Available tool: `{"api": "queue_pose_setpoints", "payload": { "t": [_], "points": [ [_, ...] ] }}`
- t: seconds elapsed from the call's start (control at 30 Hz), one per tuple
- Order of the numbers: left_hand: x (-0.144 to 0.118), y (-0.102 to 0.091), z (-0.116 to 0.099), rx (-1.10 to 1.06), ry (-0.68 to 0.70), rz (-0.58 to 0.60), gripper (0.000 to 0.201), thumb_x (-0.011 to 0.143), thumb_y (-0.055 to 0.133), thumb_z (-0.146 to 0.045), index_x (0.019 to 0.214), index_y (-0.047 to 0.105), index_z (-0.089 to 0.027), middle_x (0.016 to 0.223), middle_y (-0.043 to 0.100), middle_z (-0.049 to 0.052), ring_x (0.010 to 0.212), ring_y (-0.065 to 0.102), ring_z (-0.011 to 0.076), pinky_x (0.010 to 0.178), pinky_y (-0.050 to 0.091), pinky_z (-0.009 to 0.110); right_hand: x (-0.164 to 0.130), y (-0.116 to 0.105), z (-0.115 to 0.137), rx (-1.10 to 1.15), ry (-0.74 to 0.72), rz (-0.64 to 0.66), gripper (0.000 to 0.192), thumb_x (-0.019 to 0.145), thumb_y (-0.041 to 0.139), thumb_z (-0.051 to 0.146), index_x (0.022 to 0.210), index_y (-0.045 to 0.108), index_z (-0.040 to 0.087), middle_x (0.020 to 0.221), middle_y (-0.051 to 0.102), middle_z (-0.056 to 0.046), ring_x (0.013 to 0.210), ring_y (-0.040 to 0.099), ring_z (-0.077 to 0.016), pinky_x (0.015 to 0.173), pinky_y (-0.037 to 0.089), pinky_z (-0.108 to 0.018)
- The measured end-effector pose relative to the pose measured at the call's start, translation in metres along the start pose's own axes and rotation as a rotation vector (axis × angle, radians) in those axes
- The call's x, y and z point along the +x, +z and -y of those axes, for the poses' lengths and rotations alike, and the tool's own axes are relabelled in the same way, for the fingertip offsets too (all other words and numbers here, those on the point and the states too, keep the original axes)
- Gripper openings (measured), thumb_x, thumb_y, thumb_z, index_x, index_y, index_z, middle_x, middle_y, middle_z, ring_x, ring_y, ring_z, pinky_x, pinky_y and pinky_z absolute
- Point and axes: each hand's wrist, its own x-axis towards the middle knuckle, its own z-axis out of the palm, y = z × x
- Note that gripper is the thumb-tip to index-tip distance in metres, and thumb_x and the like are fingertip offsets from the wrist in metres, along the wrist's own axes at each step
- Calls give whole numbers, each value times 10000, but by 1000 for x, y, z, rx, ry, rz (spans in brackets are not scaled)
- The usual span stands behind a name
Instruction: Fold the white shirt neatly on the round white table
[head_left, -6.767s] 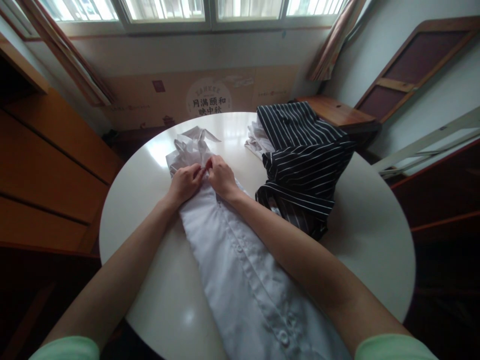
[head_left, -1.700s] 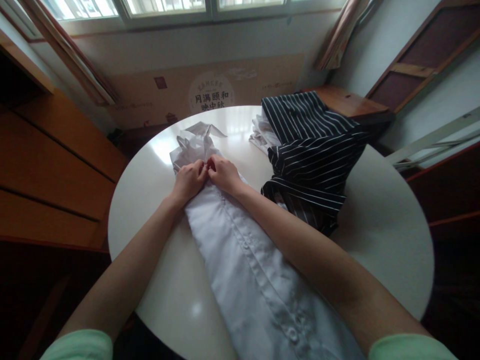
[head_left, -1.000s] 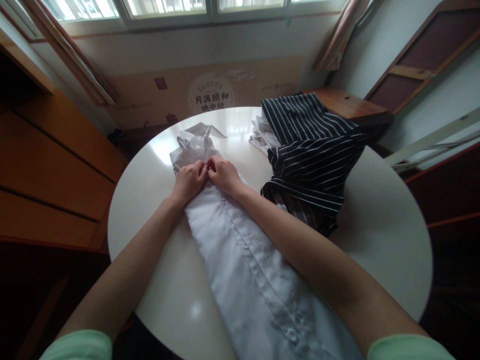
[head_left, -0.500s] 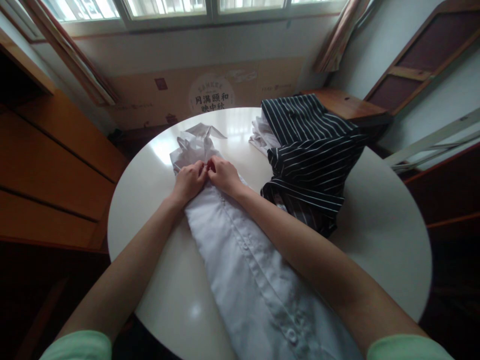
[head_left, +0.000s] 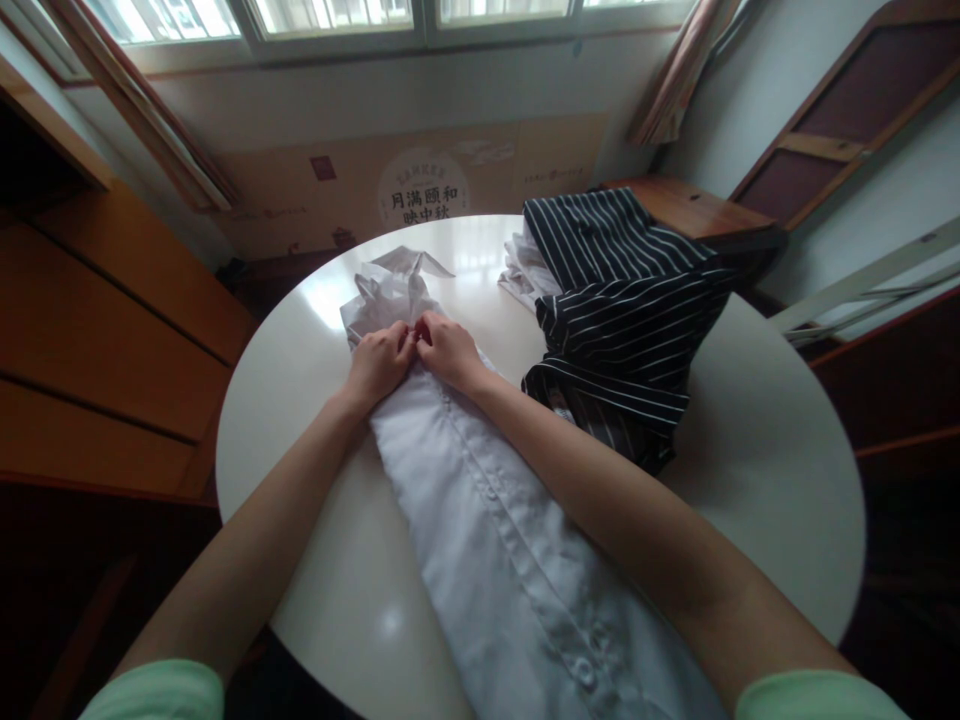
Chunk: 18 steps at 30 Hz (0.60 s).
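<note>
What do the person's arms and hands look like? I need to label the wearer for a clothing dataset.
Both arms are bare from the upper arm down, with short pale green sleeves at the bottom edge of the view. The left hand and right hand wear no gloves; no watch or ring is visible. The fingers show red nail polish.

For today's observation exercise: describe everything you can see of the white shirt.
The white shirt looks like thin woven cloth. It lies lengthwise on the round table, sides folded in, buttoned placket facing up, its crumpled collar end farthest from the person. The left hand and right hand pinch the placket near the collar; both forearms rest along it.
</note>
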Motion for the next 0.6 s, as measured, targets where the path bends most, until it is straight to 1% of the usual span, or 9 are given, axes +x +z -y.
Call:
{"api": "queue_pose_setpoints", "payload": {
  "t": [0.6],
  "points": [
    [0,-1,0,-24,-5,6,277,912,336,-298,807,556,-166,789,667,92,774,635,238,687,409,296,-1,-1,1,-7,17,11,223,818,408,201,967,569,158,945,642,-61,833,569,-154,743,403,-256]
  ]
}}
